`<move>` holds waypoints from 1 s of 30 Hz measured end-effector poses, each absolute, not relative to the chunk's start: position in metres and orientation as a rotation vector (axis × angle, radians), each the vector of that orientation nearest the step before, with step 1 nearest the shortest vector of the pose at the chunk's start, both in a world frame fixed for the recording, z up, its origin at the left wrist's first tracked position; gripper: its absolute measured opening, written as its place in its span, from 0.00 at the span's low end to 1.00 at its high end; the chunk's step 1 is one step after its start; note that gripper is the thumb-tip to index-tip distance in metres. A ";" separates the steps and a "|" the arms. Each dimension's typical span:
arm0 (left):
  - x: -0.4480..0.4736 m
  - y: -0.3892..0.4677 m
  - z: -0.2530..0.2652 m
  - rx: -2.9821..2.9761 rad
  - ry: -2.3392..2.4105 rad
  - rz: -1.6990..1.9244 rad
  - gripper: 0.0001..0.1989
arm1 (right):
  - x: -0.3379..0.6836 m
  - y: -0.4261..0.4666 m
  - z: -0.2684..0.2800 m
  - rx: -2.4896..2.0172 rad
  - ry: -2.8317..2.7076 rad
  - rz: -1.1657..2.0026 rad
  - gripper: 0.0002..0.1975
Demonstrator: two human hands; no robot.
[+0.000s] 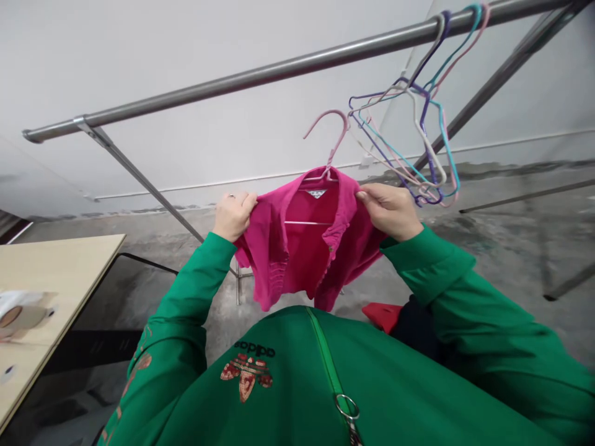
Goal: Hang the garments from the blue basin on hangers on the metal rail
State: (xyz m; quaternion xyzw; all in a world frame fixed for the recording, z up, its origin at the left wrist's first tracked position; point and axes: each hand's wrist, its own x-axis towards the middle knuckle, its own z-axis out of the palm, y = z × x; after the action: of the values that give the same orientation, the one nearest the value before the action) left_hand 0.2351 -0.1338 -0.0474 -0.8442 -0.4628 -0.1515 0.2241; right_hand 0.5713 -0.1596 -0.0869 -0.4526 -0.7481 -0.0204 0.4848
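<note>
A bright pink jacket (264, 248) with an open front hangs before me on a pink hanger (344, 124). The hanger's hook rises free below the rail, not touching it, and its lower bar shows across the jacket's opening. My left hand (233, 215) pinches the jacket at one shoulder, a ring on one finger. At the opposite shoulder, my right hand (392, 209) grips the cloth between thumb and fingers. A small white label (317, 194) shows inside the collar.
A metal rail (242, 79) crosses above on slanted legs. Purple, turquoise, white and pink hangers (425, 124) hang at its right end, close to my right hand. To the left stands a pale wooden table (60, 263). Red cloth (383, 316) lies low, partly hidden behind my right sleeve.
</note>
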 end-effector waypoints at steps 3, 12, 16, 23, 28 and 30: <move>0.244 -0.125 -0.049 -2.307 -1.286 -0.447 0.21 | 0.570 -0.159 -0.089 -1.127 -1.838 0.015 0.17; 0.243 -0.111 -0.049 -2.399 -1.198 -0.529 0.20 | 0.579 -0.156 -0.088 -1.094 -1.981 -0.179 0.16; 0.227 -0.107 -0.053 -2.377 -1.180 -0.632 0.23 | 0.595 -0.160 -0.088 -1.137 -2.091 -0.206 0.17; 0.214 -0.119 -0.053 -2.508 -1.099 -0.730 0.27 | 0.603 -0.183 -0.069 -0.954 -2.370 0.096 0.17; 0.206 -0.133 -0.051 -2.586 -1.106 -0.740 0.25 | 0.606 -0.193 -0.051 -0.880 -2.239 -0.061 0.11; 0.205 -0.137 -0.057 -2.553 -1.104 -0.746 0.24 | 0.605 -0.192 -0.050 -0.885 -2.255 -0.053 0.12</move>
State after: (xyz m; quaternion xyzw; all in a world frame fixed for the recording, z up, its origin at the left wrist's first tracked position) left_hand 0.2045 -0.1372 -0.0565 -0.8789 -0.3802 -0.2569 0.1305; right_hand 0.6046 -0.1918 -0.0499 -0.3419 -0.8712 -0.0206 0.3516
